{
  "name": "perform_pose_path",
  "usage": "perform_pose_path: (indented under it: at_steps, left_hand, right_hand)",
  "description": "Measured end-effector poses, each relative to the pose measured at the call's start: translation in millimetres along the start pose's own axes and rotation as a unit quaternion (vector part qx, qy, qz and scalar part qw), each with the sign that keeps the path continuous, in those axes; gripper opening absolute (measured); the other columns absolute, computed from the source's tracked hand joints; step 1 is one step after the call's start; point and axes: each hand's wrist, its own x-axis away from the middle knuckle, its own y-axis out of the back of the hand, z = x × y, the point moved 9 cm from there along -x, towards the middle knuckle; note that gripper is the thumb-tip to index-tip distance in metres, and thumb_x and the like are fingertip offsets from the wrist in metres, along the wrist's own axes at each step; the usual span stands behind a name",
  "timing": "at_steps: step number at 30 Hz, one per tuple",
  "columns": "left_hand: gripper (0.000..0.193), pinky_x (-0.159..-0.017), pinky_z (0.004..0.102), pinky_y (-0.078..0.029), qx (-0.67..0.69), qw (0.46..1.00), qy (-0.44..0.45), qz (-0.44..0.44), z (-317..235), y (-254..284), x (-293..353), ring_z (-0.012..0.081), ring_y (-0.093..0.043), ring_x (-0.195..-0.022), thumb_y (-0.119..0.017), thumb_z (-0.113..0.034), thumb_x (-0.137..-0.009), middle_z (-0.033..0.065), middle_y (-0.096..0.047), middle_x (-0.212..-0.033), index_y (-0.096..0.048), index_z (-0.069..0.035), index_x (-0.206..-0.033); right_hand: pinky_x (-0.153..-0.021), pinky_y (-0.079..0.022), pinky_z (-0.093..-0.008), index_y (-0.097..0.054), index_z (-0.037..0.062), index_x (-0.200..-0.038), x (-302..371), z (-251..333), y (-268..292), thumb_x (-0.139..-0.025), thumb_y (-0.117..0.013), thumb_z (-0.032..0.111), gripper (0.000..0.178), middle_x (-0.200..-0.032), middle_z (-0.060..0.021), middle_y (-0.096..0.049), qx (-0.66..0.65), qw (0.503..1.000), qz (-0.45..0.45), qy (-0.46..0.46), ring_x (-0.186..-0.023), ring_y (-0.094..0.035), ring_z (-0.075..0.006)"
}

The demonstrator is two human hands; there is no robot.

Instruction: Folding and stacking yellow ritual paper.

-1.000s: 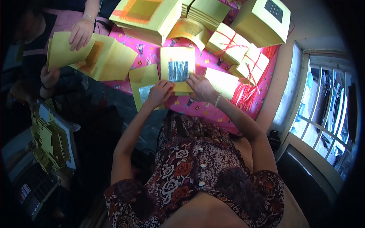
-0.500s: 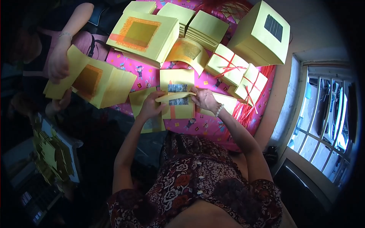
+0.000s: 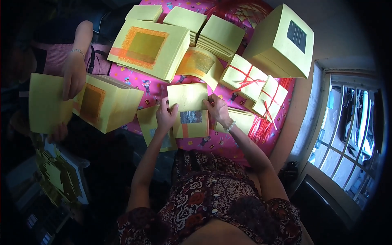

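At far left, a co-worker's hand [image 3: 74, 83] rests on a smooth yellow sheet [image 3: 45, 102]. Your left hand [image 3: 166, 116] reaches up, thumb spread from its fingers, at the left edge of the flat, square-cornered yellow paper [image 3: 187, 96] with a streaky silver patch [image 3: 192, 117], on the pink patterned tabletop [image 3: 230, 143]. Your right hand [image 3: 219, 109] angles inward, fingers bent at the opposite edge; whether either hand pinches it, you can't tell. Further right sit blocky bundles [image 3: 237, 77] tied with red ribbon [image 3: 250, 83].
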Motion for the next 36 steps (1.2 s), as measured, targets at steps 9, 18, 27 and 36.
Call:
perform_pose_path:
  at_steps: [9, 18, 27, 36]
  left_hand:
    - [0.046, -0.059, 0.0381, -0.045, 0.003, 0.999, 0.030, -0.027, 2.5, -4.0, 2.0, 0.0263, -0.058, -0.063, -0.067, -0.017, -0.082, 0.0103, -0.057, -0.073, -0.046, -0.004, -0.121]
    - [0.052, -0.061, 0.0398, -0.045, -0.018, 0.999, 0.026, -0.039, 2.4, -1.7, 2.6, 0.0282, -0.057, -0.063, -0.068, -0.017, -0.081, 0.0101, -0.053, -0.071, -0.043, -0.005, -0.125]
    - [0.040, -0.072, 0.0436, -0.048, -0.089, 0.995, -0.039, -0.020, -14.2, -5.4, 1.8, 0.0385, -0.062, -0.087, -0.062, -0.013, -0.086, 0.0204, -0.062, -0.098, -0.049, -0.008, -0.123]
    - [0.037, -0.070, 0.0455, -0.047, -0.102, 0.994, -0.022, -0.022, -15.0, -5.5, -0.4, 0.0374, -0.058, -0.083, -0.062, -0.016, -0.085, 0.0166, -0.056, -0.089, -0.051, -0.014, -0.120]
  right_hand:
    - [-0.064, -0.049, -0.0421, -0.058, 0.0004, -0.088, -3.7, 2.3, -5.2, -0.084, -0.065, 0.025, 0.025, -0.073, -0.0174, -0.064, 0.161, 0.986, 0.012, -0.028, -0.070, -0.063, -0.0334]
    - [-0.065, -0.050, -0.0425, -0.059, 0.0049, -0.081, -7.0, 4.3, -7.9, -0.082, -0.066, 0.029, 0.025, -0.070, -0.0136, -0.064, 0.230, 0.973, 0.016, -0.031, -0.068, -0.064, -0.0306]
    - [-0.065, -0.051, -0.0413, -0.063, 0.0061, -0.080, -7.7, 3.8, -6.1, -0.080, -0.066, 0.033, 0.027, -0.069, -0.0126, -0.065, 0.231, 0.971, 0.019, -0.054, -0.067, -0.065, -0.0298]
    - [-0.066, -0.052, -0.0412, -0.065, 0.0063, -0.079, -10.1, 2.0, -7.8, -0.078, -0.066, 0.034, 0.027, -0.070, -0.0127, -0.066, 0.238, 0.968, 0.027, -0.081, -0.068, -0.066, -0.0294]
